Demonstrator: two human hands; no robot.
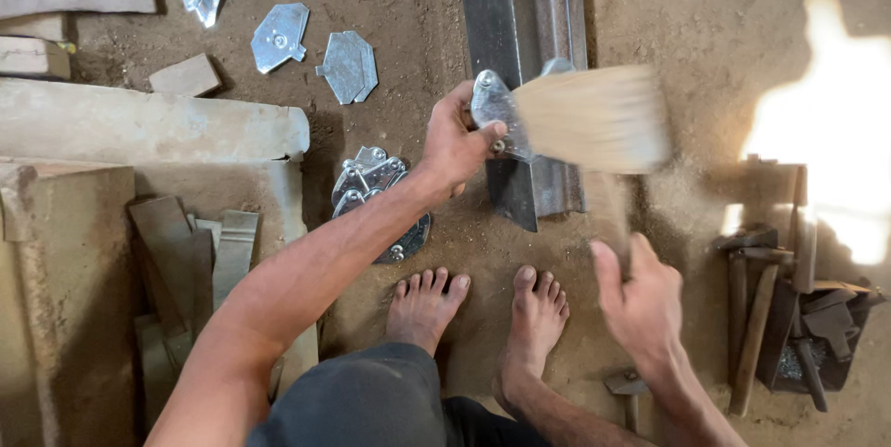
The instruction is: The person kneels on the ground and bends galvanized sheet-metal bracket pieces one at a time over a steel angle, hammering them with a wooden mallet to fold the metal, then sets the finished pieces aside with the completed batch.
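Gripping the metal ferrule end of a wide brush (566,117), the left hand (455,145) has its fingers (464,99) curled tight around the shiny plate where the pale bristles are clamped; the thumb presses near a rivet. The bristles fan out to the right, blurred, over a dark steel rail (520,76) that lies on the dirt floor (705,48). The right hand (640,303) hangs lower, above the floor beside the right foot (536,317); its fingers are bent in loosely and its thumb sticks up, and whether it pinches anything cannot be told, since the hand is blurred. Just left of the left wrist lies a stack of riveted metal plates (376,192), with the left foot (425,303) below it. Flat cut metal pieces (316,48) lie farther up the floor. Hammers and tools (789,317) sit in a heap at the right.
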